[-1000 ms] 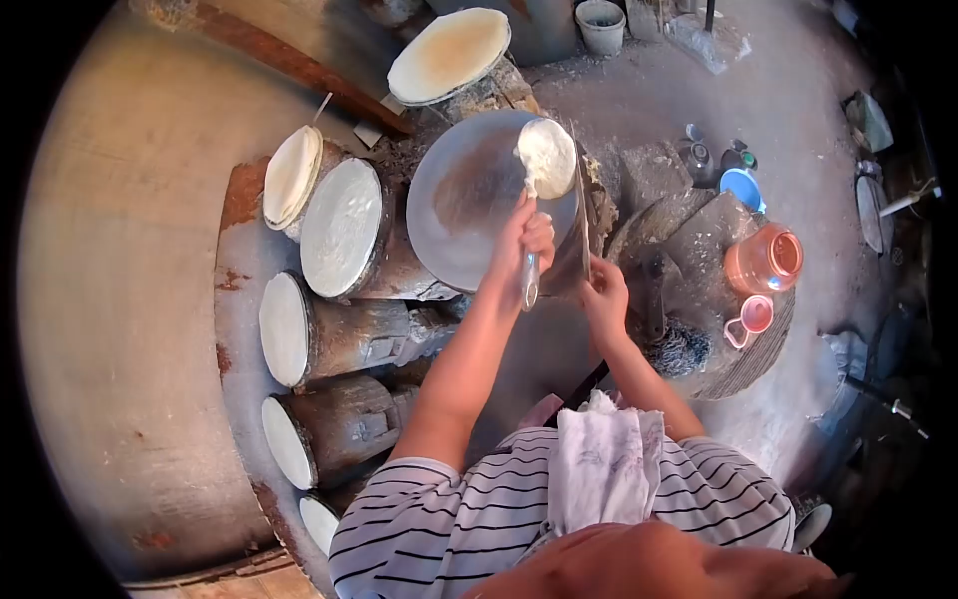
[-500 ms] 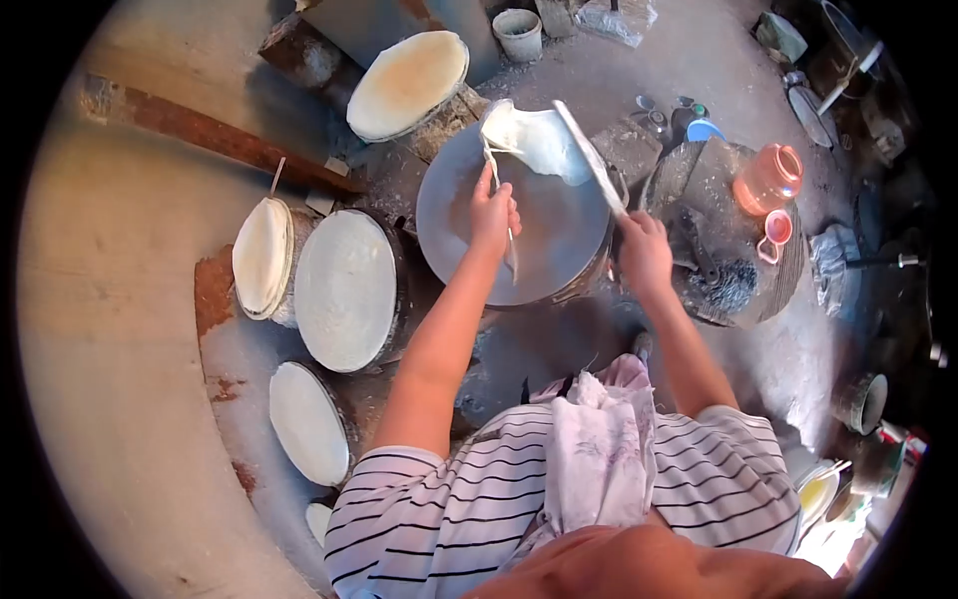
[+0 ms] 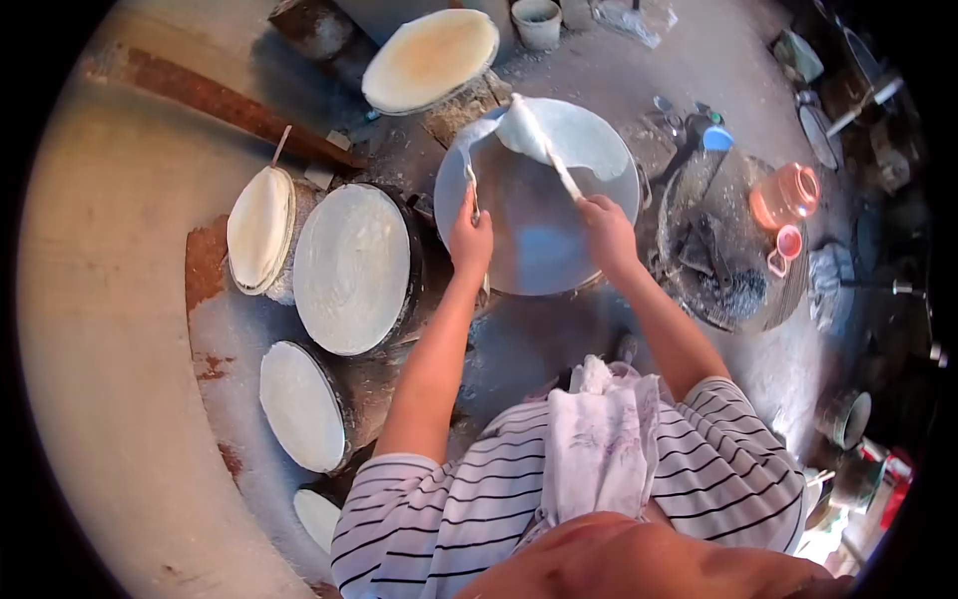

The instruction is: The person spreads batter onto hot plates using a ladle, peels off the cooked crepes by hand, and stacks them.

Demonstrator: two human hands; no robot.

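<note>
Head view: the left hand (image 3: pixel 471 240) gripped what was probably a ladle (image 3: pixel 483 130), though blurred, and the right hand (image 3: pixel 609 235) grasped a stick (image 3: pixel 566 178) against batter (image 3: pixel 591 145) on the far part of 1 griddle (image 3: pixel 519 245). Spreading seemed underway; the next stroke called for light, even pressure towards the bare near side.

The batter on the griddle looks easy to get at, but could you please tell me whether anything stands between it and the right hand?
Only the stick in the right hand spans from it toward the batter; nothing visible blocks the way over the griddle.
</note>
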